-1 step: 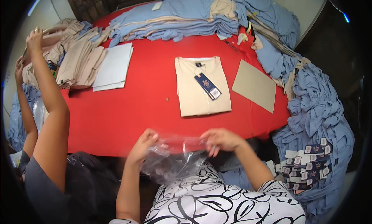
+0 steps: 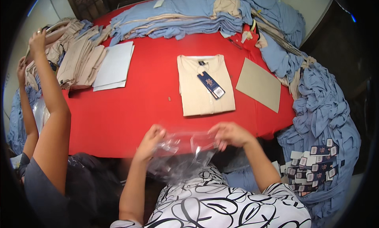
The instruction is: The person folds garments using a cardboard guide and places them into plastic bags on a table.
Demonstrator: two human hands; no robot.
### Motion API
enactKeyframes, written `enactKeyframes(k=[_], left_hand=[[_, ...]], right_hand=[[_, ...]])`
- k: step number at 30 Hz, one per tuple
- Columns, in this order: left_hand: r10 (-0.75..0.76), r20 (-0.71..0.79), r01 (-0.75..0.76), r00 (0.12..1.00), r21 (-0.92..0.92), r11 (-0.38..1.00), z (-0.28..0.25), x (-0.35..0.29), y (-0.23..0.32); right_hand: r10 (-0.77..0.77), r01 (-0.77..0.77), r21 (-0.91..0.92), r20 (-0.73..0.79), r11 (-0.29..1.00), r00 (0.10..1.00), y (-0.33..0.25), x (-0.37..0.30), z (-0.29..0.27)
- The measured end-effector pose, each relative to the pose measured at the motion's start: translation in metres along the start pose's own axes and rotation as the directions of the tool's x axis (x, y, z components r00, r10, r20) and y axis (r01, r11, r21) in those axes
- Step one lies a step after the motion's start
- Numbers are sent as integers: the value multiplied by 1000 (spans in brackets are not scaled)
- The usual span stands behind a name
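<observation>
A clear plastic bag (image 2: 179, 159) is stretched between my two hands, over the table's near edge. My left hand (image 2: 152, 142) pinches its left upper corner, and my right hand (image 2: 232, 135) grips the right upper corner. Beyond them, a folded cream shirt (image 2: 197, 97) lies flat with its neckline away from me. On its front rests a dark blue hang tag (image 2: 211, 85), attached near the collar. To the right of the shirt sits a grey-beige card sheet (image 2: 258, 86).
A red cloth covers the table (image 2: 130, 121). White sheets (image 2: 113, 68) and folded beige garments (image 2: 79, 66) lie at left, beside a co-worker's raised arms (image 2: 51, 86). Blue garments (image 2: 177, 24) line the back; more (image 2: 323, 97) heap at right, with several tags (image 2: 316, 168) on them.
Both my hands have risen slightly away from me and to the right, with the bag still held between them. The folded shirt stays on the table.
</observation>
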State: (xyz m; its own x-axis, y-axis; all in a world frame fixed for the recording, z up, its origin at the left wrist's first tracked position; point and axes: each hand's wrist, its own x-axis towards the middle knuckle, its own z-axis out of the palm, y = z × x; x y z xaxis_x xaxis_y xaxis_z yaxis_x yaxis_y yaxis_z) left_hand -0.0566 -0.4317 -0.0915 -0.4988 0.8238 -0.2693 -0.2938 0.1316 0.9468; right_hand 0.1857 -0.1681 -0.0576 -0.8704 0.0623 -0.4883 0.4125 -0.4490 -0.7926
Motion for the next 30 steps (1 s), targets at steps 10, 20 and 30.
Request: enactKeyframes(k=[10, 20, 30], left_hand=[[23, -187, -103, 982, -430, 897, 126, 33, -31], [72, 44, -26, 996, -650, 760, 82, 33, 0], [151, -31, -142, 988, 191, 971, 58, 73, 14]], right_hand=[[-436, 386, -208, -516, 899, 737, -22, -3, -41], [-595, 535, -335, -670, 776, 443, 19, 47, -31], [-570, 675, -113, -646, 729, 508, -3, 31, -4]])
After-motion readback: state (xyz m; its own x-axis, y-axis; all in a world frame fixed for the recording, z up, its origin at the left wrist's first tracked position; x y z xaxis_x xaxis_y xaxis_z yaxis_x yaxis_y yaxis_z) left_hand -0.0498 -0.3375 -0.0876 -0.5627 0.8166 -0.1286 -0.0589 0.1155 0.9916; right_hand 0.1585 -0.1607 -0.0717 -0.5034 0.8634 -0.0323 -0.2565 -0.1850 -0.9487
